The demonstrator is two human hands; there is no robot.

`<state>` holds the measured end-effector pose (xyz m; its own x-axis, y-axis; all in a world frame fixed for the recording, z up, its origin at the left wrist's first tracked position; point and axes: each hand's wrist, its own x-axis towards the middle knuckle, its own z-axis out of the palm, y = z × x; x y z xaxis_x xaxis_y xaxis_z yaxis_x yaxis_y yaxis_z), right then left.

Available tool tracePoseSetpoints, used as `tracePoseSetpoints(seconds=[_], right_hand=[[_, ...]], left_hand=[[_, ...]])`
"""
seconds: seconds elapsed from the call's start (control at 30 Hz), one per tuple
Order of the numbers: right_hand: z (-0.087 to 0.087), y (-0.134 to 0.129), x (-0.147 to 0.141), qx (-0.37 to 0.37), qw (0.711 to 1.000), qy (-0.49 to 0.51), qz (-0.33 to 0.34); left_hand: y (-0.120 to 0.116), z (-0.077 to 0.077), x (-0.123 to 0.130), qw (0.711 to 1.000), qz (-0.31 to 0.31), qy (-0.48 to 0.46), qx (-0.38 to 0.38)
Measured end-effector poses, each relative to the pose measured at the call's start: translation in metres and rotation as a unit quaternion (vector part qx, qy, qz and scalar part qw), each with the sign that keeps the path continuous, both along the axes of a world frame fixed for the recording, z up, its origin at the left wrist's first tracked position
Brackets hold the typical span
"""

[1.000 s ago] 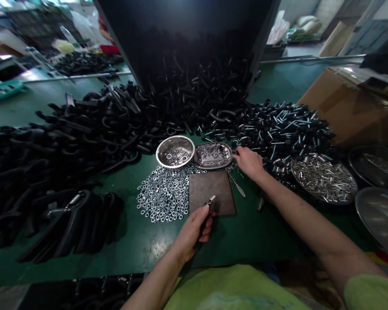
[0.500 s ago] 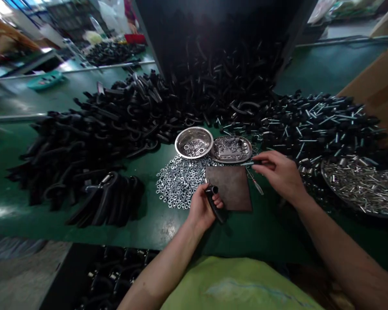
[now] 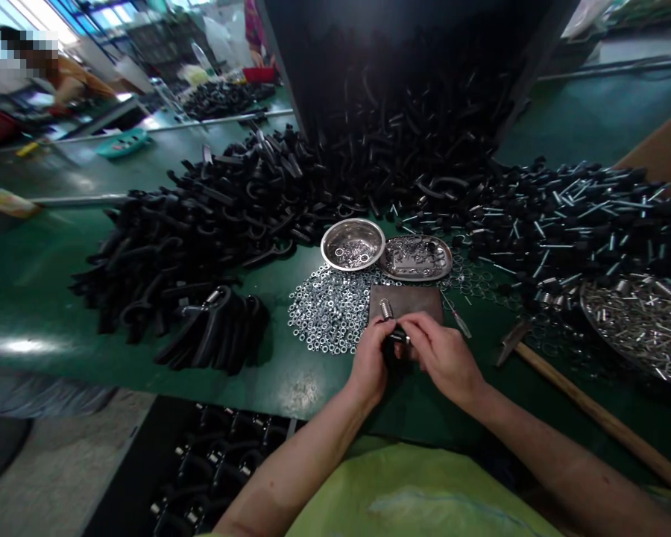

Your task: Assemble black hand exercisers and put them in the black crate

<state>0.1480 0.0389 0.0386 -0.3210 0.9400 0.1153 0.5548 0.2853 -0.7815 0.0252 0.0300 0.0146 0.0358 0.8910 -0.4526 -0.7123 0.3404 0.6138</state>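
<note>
My left hand [image 3: 370,362] is closed around a black curved handle [image 3: 398,337], most of it hidden by my fingers. A shiny coiled metal piece [image 3: 386,309] stands up beside my left thumb. Against the handle's end, my right hand [image 3: 447,359] pinches with thumb and forefinger; the black-headed bolt it carried is now mostly covered by the fingers. Both hands meet over the near edge of a brown square plate [image 3: 405,300]. To the left of them spreads a pile of metal nuts [image 3: 327,313].
Behind the plate sit a round steel bowl [image 3: 353,224] and an oval steel tray [image 3: 447,272] of small rings. Black handles [image 3: 218,201] heap at left, black-headed bolts [image 3: 553,216] at right. A hammer [image 3: 587,399] lies near my right forearm. Another person [image 3: 70,78] sits at far left.
My right hand has come left with the bolt from beside the tray to the handle in my left hand. The view has shifted, bringing the hammer into sight.
</note>
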Motion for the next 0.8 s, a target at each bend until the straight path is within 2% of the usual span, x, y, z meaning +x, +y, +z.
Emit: tracePoseSetpoints(seconds=[0.03, 0.07, 0.1, 0.2, 0.23, 0.33, 0.37, 0.5, 0.57, 0.63, 0.73, 0.77, 0.8], right_hand=[[0.001, 0.0, 0.0, -0.054, 0.999, 0.0, 0.0], [0.001, -0.001, 0.001, -0.074, 0.997, -0.003, 0.0], [0.001, -0.001, 0.002, -0.056, 0.998, -0.009, 0.002], [-0.005, -0.002, 0.003, 0.076, 0.997, -0.022, 0.012], [-0.008, -0.002, 0.003, 0.073, 0.997, -0.018, 0.012], [-0.011, -0.001, 0.003, -0.045, 0.999, -0.014, -0.003], [-0.012, -0.001, 0.004, -0.049, 0.999, -0.021, -0.007], [-0.008, -0.003, 0.004, 0.101, 0.993, -0.058, 0.028], [-0.006, -0.003, 0.004, 0.054, 0.997, -0.054, 0.031], [-0.003, -0.003, 0.005, -0.007, 0.999, -0.04, -0.002], [0.0, -0.003, 0.004, 0.021, 1.0, -0.006, -0.008], [0.0, -0.003, 0.002, 0.014, 1.0, 0.024, -0.006], [-0.001, -0.003, -0.001, -0.03, 0.997, 0.069, -0.009]], left_hand=[[-0.001, -0.001, -0.001, 1.0, -0.004, 0.015, 0.01], [-0.002, -0.001, -0.002, 1.0, -0.004, 0.018, 0.006], [-0.002, -0.002, -0.002, 1.0, 0.005, 0.011, -0.006], [-0.003, -0.006, -0.004, 0.999, 0.042, 0.002, -0.016], [-0.003, -0.007, -0.005, 0.999, 0.041, 0.015, -0.007], [-0.004, -0.007, -0.006, 0.998, 0.023, 0.051, 0.011], [-0.004, -0.007, -0.007, 0.998, 0.024, 0.053, 0.009], [-0.003, -0.006, -0.01, 0.998, 0.035, 0.051, 0.015], [-0.003, -0.006, -0.012, 0.997, 0.018, 0.068, 0.027], [-0.003, -0.006, -0.013, 0.996, 0.007, 0.082, 0.036], [-0.002, -0.005, -0.013, 0.993, 0.018, 0.112, 0.044], [-0.002, -0.004, -0.013, 0.991, 0.013, 0.126, 0.048], [-0.002, -0.003, -0.013, 0.989, 0.001, 0.139, 0.051]])
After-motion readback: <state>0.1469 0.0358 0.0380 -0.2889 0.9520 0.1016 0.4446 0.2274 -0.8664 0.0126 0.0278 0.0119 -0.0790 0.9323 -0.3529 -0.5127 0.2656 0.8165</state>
